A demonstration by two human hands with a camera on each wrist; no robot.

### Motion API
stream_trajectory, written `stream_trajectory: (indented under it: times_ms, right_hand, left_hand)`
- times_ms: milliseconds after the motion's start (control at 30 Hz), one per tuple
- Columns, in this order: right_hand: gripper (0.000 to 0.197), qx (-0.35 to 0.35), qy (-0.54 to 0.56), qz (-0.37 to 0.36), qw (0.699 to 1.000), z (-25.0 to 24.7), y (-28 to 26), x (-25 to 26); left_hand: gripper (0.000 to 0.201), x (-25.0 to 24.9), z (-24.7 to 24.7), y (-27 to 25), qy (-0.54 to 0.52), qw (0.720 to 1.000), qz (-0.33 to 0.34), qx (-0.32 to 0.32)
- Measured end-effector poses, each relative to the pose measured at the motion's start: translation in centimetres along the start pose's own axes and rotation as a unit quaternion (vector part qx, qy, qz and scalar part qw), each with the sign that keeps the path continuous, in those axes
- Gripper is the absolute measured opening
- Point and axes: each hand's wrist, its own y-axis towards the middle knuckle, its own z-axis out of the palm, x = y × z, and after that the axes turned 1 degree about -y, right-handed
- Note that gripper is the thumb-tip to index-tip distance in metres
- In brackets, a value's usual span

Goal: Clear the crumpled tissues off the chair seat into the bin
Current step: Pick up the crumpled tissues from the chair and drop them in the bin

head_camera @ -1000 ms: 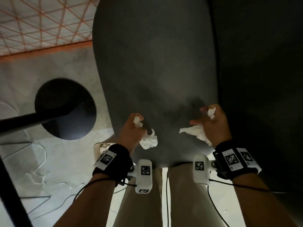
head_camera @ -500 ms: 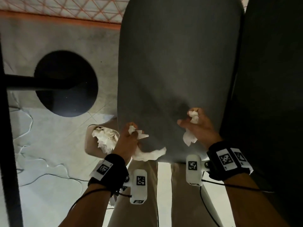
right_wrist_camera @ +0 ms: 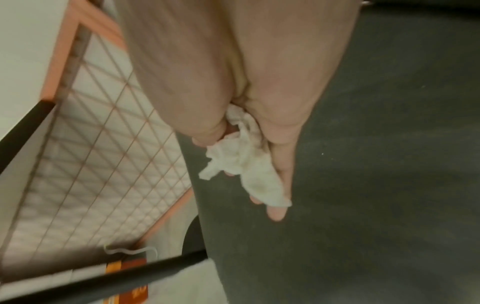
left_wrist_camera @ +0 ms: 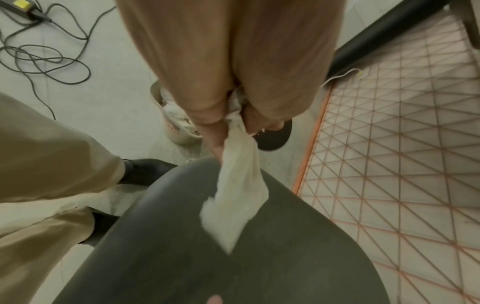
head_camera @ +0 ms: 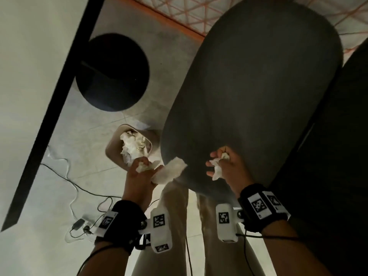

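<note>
The dark grey chair seat (head_camera: pixel 258 92) fills the middle of the head view. My left hand (head_camera: pixel 139 172) grips crumpled white tissues (head_camera: pixel 169 170) just off the seat's near-left edge, close to the beige bin (head_camera: pixel 113 148) on the floor, which holds several crumpled tissues (head_camera: pixel 132 145). In the left wrist view a long tissue (left_wrist_camera: pixel 236 195) hangs from my fingers over the seat (left_wrist_camera: pixel 285 267), with the bin (left_wrist_camera: pixel 179 135) beyond. My right hand (head_camera: pixel 225 164) holds a crumpled tissue (head_camera: pixel 218 168) over the seat's near edge; the right wrist view shows that tissue (right_wrist_camera: pixel 249 166) bunched in my fingers above the seat (right_wrist_camera: pixel 363 185).
A round black base (head_camera: pixel 113 72) and a black bar (head_camera: pixel 55 108) stand left of the chair. Cables and an adapter (head_camera: pixel 77 226) lie on the pale floor. An orange-lined mat (head_camera: pixel 199 12) lies beyond the seat. A black surface (head_camera: pixel 328 156) borders the seat's right side. My legs (head_camera: pixel 175 226) stand below.
My left hand has carried its tissues off the seat's left edge toward the bin. The right hand has drawn its tissue nearer the seat's front edge. The view has swung left.
</note>
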Motion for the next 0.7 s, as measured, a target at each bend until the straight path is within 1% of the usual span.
stream_trajectory:
  times_ms: [67,133,167,233,367,433,467,533,567,600,633,700]
  right_hand:
    - [0.025,0.033,-0.029,0.02,0.999,1.3,-0.4,0.0]
    - [0.019,0.047,-0.098,0.023,0.994,2.6,-0.5,-0.4]
    - [0.019,0.05,-0.13,0.015,0.99,3.4,-0.5,-0.8]
    - [0.025,0.062,-0.159,0.002,0.985,5.1,-0.4,-1.7]
    - [0.024,0.08,-0.179,0.03,0.98,9.1,-0.9,-3.2]
    - [0.022,0.097,-0.181,0.036,0.978,11.0,-1.3,-3.8]
    - [0.021,0.106,-0.185,0.034,0.976,12.0,-1.5,-4.1]
    - [0.016,0.119,-0.201,0.027,0.972,13.9,-1.8,-4.5]
    - [0.017,0.12,-0.216,0.023,0.969,14.8,-1.8,-4.7]
    - [0.02,0.117,-0.234,0.018,0.965,15.7,-1.5,-5.0]
    - [0.025,0.113,-0.253,0.014,0.961,16.5,-1.2,-5.4]
    - [0.035,0.115,-0.28,0.001,0.953,17.8,-0.3,-6.1]
  left_hand:
    - [0.027,0.4,-0.8,-0.7,-0.024,0.999,-0.01,-0.026]
    - [0.029,0.8,-1.9,-1.0,-0.042,0.997,-0.013,-0.056]
    - [0.029,1.0,-2.7,-1.2,-0.047,0.996,-0.009,-0.069]
    - [0.025,1.4,-4.2,-1.2,-0.044,0.995,0.008,-0.088]
    - [0.023,1.8,-7.8,-0.6,-0.068,0.989,0.026,-0.125]
    - [0.028,1.9,-9.9,0.1,-0.126,0.983,0.04,-0.127]
    - [0.03,2.0,-11.0,0.5,-0.138,0.981,0.047,-0.125]
    - [0.032,2.3,-13.4,1.2,-0.116,0.984,0.059,-0.12]
    - [0.031,2.4,-14.5,1.5,-0.125,0.984,0.056,-0.117]
    - [0.03,2.2,-15.4,1.7,-0.144,0.982,0.052,-0.111]
    - [0.03,2.4,-16.3,1.9,-0.133,0.983,0.058,-0.11]
    - [0.037,2.4,-17.8,2.1,-0.077,0.987,0.079,-0.114]
